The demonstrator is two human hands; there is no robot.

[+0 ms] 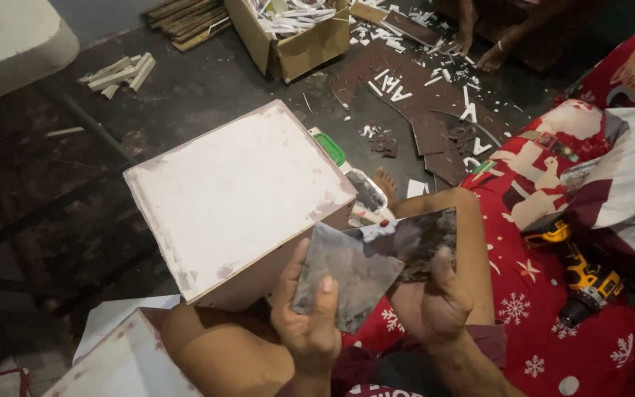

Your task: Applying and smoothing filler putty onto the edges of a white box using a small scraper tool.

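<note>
Sandpaper (pixel 354 272), a worn grey sheet, sat low in the view, pinched between the person's left hand (pixel 309 323) and right hand (pixel 435 305), both closed on it, thumbs on its face. Its long axis ran from lower left up to the right, and its upper right corner was folded over, dark and creased. The sheet's left edge lay just over the near corner of a white-topped box (pixel 237 195), which tilted toward the camera over the left knee. A second white panel (pixel 123 360) showed at the lower left edge. A yellow cordless drill (pixel 586 283) rested on red patterned cloth (pixel 523 294) to the right, well apart from the hands. Bare dark floor (pixel 207 88) lay open beyond the box. Farther off were a cardboard box (pixel 295 37) of scraps, brown cut-out boards (pixel 420 95) with white letter offcuts, and another person's hand (pixel 492 57) at the top edge.
</note>
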